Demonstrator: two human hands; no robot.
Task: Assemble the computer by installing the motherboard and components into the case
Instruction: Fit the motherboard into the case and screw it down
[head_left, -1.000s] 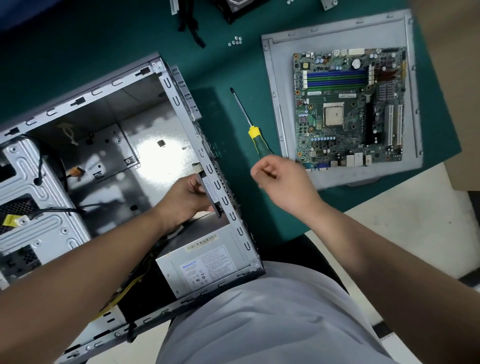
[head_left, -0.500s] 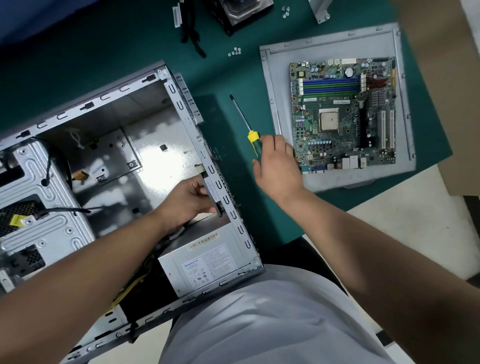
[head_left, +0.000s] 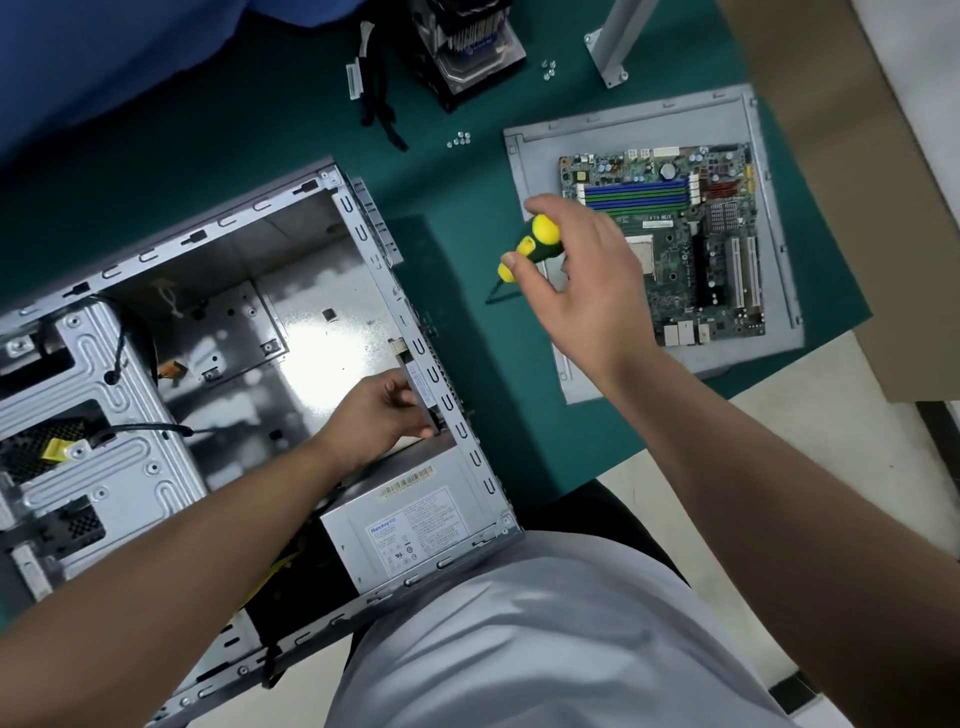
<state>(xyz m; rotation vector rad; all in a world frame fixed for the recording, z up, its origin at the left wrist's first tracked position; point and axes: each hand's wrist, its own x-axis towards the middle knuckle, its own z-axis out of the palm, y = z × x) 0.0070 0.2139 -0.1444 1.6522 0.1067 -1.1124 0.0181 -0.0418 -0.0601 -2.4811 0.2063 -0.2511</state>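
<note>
A person's right hand (head_left: 587, 283) grips a screwdriver (head_left: 535, 244) above the green table (head_left: 457, 270), apparently readying it for fastening, while the left hand (head_left: 379, 410) pinches a small bracket against the open case (head_left: 291, 322) wall to steady it. The motherboard (head_left: 675, 244) waits on a grey panel (head_left: 530, 161) beside the case.

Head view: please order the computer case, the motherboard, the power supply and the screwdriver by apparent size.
1. computer case
2. motherboard and power supply: look alike, unranked.
3. screwdriver, lifted nearer the camera by the right hand.
</note>
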